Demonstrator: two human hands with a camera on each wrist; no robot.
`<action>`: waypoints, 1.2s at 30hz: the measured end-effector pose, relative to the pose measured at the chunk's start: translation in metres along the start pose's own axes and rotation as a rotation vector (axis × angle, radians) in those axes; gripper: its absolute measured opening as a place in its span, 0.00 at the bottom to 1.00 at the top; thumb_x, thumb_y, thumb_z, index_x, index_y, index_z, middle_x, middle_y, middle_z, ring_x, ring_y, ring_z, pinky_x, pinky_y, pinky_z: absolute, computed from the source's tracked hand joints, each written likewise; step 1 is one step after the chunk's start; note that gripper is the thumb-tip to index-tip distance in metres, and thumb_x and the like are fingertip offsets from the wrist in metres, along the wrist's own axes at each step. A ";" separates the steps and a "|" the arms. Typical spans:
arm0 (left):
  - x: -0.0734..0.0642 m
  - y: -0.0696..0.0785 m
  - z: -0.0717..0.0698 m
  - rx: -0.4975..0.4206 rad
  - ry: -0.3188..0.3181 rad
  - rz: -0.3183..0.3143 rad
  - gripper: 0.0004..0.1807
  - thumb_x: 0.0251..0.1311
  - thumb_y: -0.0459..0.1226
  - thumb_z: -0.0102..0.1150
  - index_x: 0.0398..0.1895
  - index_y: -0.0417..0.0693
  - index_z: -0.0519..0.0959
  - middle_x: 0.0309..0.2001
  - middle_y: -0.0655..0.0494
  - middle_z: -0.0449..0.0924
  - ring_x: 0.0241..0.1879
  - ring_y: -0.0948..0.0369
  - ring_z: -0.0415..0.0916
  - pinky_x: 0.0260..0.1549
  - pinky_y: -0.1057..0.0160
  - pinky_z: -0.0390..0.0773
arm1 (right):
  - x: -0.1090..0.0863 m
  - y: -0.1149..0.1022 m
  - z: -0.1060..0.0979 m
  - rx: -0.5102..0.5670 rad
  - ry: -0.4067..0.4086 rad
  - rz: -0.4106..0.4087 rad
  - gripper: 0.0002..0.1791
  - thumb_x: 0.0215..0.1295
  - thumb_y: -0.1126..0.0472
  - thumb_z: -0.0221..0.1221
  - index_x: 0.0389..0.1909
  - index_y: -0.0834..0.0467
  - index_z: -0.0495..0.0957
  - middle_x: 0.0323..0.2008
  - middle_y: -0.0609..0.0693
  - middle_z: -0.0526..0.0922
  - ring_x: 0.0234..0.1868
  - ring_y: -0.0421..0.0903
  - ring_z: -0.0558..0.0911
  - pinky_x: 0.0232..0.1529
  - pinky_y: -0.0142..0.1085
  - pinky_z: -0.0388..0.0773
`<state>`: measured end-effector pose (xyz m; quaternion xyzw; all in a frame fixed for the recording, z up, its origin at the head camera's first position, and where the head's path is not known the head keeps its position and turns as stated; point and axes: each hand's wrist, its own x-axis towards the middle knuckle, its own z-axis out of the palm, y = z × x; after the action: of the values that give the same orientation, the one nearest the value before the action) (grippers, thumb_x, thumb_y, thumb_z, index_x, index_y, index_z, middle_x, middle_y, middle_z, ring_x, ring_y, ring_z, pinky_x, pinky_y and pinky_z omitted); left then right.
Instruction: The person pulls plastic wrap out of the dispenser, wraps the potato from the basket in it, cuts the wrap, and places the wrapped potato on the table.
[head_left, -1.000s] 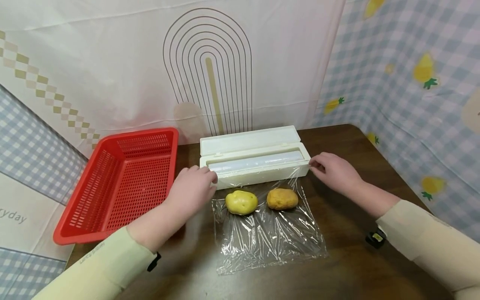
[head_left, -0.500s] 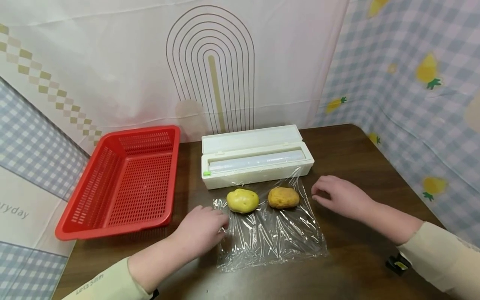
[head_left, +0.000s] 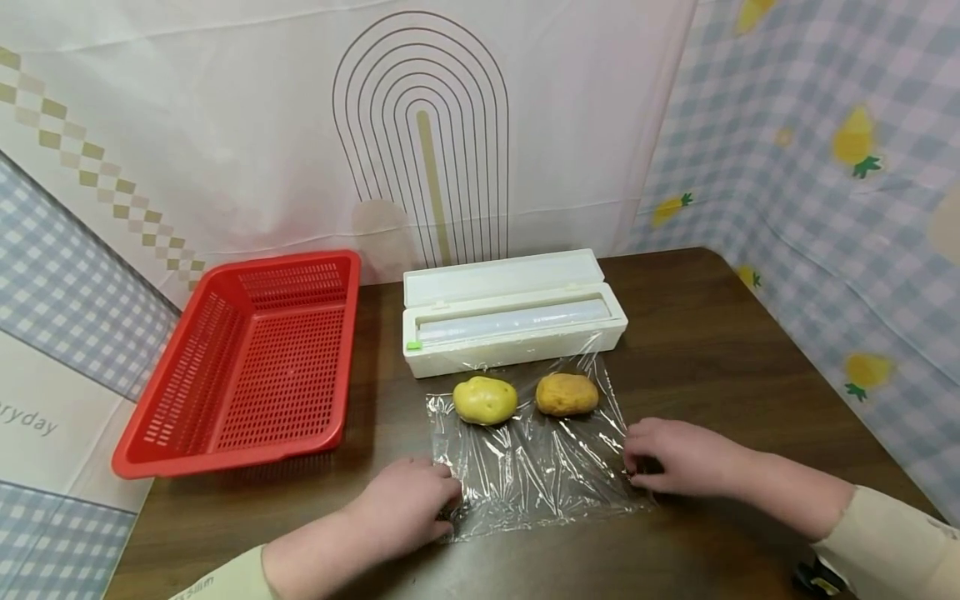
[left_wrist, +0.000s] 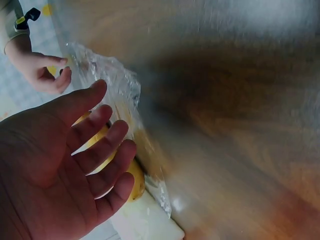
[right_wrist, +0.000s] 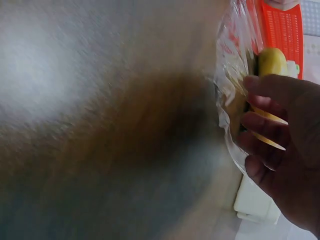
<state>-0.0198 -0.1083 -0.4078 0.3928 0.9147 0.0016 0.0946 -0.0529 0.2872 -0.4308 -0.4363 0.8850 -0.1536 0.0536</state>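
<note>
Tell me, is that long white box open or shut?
Open. The white box has its lid tipped back behind it, the roll shows inside, and clear plastic runs out over its front.

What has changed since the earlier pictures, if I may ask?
The left hand and right hand have moved from the ends of the white dispenser box toward the person, to the near corners of the cling film. Box, film, yellow potato, brown potato and red basket stayed put.
</note>
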 end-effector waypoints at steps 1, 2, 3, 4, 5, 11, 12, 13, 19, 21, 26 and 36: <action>-0.001 0.001 0.002 0.008 -0.003 0.003 0.15 0.45 0.53 0.73 0.27 0.61 0.77 0.29 0.68 0.73 0.31 0.64 0.72 0.34 0.60 0.72 | -0.001 -0.001 0.001 0.004 -0.016 -0.006 0.13 0.55 0.57 0.71 0.28 0.41 0.74 0.30 0.32 0.70 0.34 0.30 0.68 0.32 0.30 0.72; -0.001 0.002 0.003 0.016 -0.007 0.005 0.16 0.45 0.54 0.73 0.27 0.61 0.77 0.29 0.68 0.73 0.31 0.64 0.71 0.34 0.60 0.72 | -0.003 -0.002 0.003 0.012 -0.033 -0.012 0.13 0.54 0.56 0.71 0.28 0.41 0.73 0.30 0.32 0.69 0.34 0.30 0.68 0.32 0.29 0.71; -0.002 0.003 0.004 0.021 -0.013 0.006 0.16 0.44 0.55 0.73 0.27 0.62 0.77 0.29 0.68 0.73 0.31 0.64 0.71 0.34 0.60 0.71 | -0.004 -0.002 0.004 0.021 -0.048 -0.019 0.14 0.53 0.56 0.71 0.28 0.41 0.73 0.31 0.31 0.69 0.34 0.30 0.67 0.32 0.29 0.70; -0.002 0.004 0.005 0.029 -0.016 0.008 0.16 0.43 0.55 0.73 0.27 0.62 0.77 0.30 0.67 0.73 0.31 0.64 0.71 0.34 0.60 0.71 | -0.005 -0.003 0.005 0.028 -0.060 -0.025 0.14 0.52 0.56 0.72 0.28 0.42 0.73 0.31 0.31 0.69 0.34 0.30 0.67 0.32 0.29 0.70; -0.002 0.005 0.006 0.038 -0.020 0.009 0.17 0.43 0.56 0.73 0.28 0.62 0.77 0.30 0.67 0.73 0.32 0.64 0.71 0.34 0.59 0.71 | -0.006 -0.003 0.006 0.030 -0.070 -0.030 0.14 0.52 0.55 0.72 0.28 0.41 0.73 0.31 0.31 0.68 0.34 0.30 0.67 0.32 0.29 0.70; -0.003 0.007 0.014 0.038 -0.018 0.009 0.13 0.43 0.51 0.74 0.27 0.62 0.78 0.29 0.67 0.71 0.30 0.64 0.70 0.30 0.61 0.68 | -0.011 -0.003 0.009 0.029 -0.124 -0.036 0.16 0.49 0.50 0.73 0.29 0.40 0.73 0.34 0.31 0.67 0.36 0.31 0.67 0.34 0.30 0.71; -0.003 0.007 0.015 0.037 -0.015 0.009 0.13 0.44 0.49 0.74 0.26 0.61 0.78 0.29 0.66 0.71 0.30 0.64 0.70 0.30 0.62 0.68 | -0.011 -0.004 0.009 0.025 -0.129 -0.038 0.17 0.49 0.49 0.74 0.30 0.40 0.73 0.34 0.31 0.66 0.36 0.32 0.67 0.34 0.31 0.71; -0.003 0.007 0.016 0.046 -0.013 0.009 0.12 0.44 0.49 0.74 0.26 0.61 0.78 0.29 0.66 0.71 0.30 0.63 0.70 0.30 0.62 0.68 | -0.012 -0.004 0.009 0.021 -0.132 -0.041 0.17 0.48 0.49 0.74 0.29 0.40 0.73 0.34 0.31 0.66 0.36 0.32 0.67 0.35 0.31 0.71; -0.003 0.009 0.018 0.085 0.030 0.011 0.06 0.48 0.44 0.71 0.25 0.60 0.81 0.29 0.66 0.72 0.29 0.64 0.70 0.29 0.63 0.68 | -0.012 -0.003 0.009 0.013 -0.120 -0.083 0.17 0.48 0.53 0.74 0.26 0.38 0.72 0.32 0.32 0.65 0.35 0.32 0.66 0.33 0.29 0.69; -0.002 0.009 0.019 0.095 0.049 0.015 0.05 0.49 0.43 0.70 0.24 0.61 0.82 0.28 0.66 0.72 0.28 0.64 0.69 0.29 0.64 0.68 | -0.012 -0.003 0.009 0.016 -0.111 -0.097 0.16 0.50 0.55 0.73 0.25 0.37 0.73 0.32 0.31 0.66 0.34 0.31 0.66 0.33 0.28 0.68; -0.001 0.007 0.021 0.084 0.048 0.014 0.04 0.48 0.42 0.69 0.25 0.61 0.83 0.28 0.66 0.72 0.29 0.63 0.70 0.30 0.63 0.69 | -0.012 -0.002 0.010 0.016 -0.088 -0.122 0.15 0.54 0.59 0.70 0.26 0.37 0.74 0.32 0.31 0.67 0.34 0.31 0.67 0.33 0.26 0.68; 0.000 -0.003 0.012 -0.087 0.102 -0.062 0.08 0.45 0.37 0.65 0.23 0.56 0.73 0.26 0.65 0.70 0.24 0.64 0.68 0.26 0.62 0.73 | -0.008 0.001 0.003 0.054 -0.066 -0.100 0.15 0.58 0.61 0.67 0.27 0.38 0.74 0.33 0.32 0.68 0.35 0.30 0.69 0.34 0.26 0.70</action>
<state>-0.0197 -0.1116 -0.4202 0.3594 0.9291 0.0585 0.0650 -0.0477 0.2937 -0.4347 -0.4832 0.8553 -0.1656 0.0871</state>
